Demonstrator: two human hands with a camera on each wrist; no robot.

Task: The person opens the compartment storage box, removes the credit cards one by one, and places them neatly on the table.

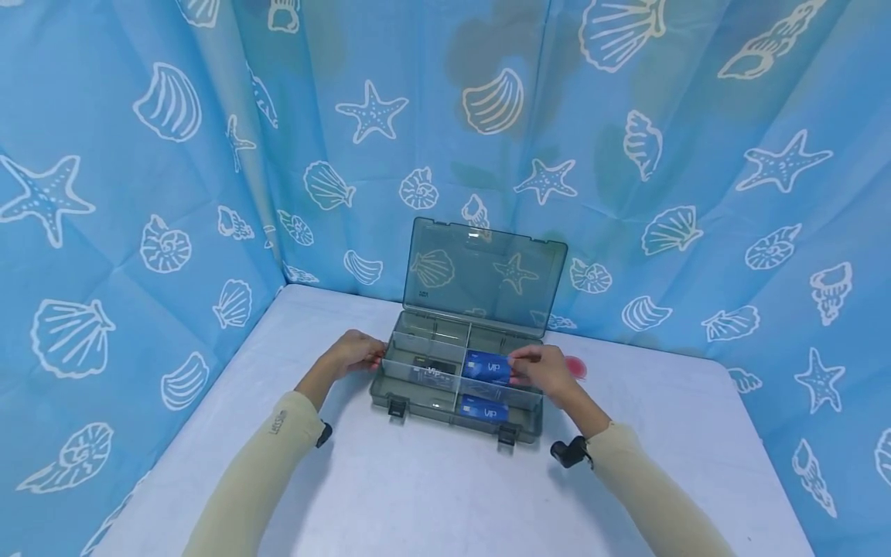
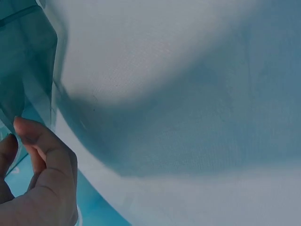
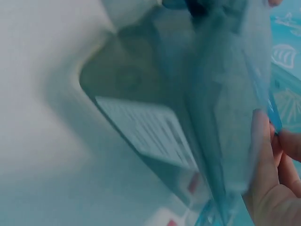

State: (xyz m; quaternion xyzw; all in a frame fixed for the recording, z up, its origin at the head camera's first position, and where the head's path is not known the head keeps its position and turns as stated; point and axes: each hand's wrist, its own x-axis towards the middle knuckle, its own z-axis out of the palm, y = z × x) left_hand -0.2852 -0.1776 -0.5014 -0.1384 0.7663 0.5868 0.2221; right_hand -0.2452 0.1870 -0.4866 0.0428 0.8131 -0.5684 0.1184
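A clear grey compartment box (image 1: 390, 391) stands open at the table's centre, its lid (image 1: 483, 271) upright. My left hand (image 1: 360, 353) holds the box's left wall; in the left wrist view its curled fingers (image 2: 44, 160) lie against the box's wall (image 2: 28, 66). Over the middle right compartment my right hand (image 1: 539, 370) pinches a blue VIP card (image 1: 486, 367) by its right end. Close up in the right wrist view, the fingertips (image 3: 263, 150) grip the card's blurred edge (image 3: 230, 108). A second blue card (image 1: 483, 411) lies in the front compartment, and a dark card (image 1: 431, 374) in the middle left one.
The box sits on a white table (image 1: 431, 495) closed in by a blue curtain (image 1: 174, 193) with shells and starfish at the back and sides. Something pink (image 1: 578, 367) shows just behind my right hand. Two latches (image 1: 397, 408) hang at the box's front.
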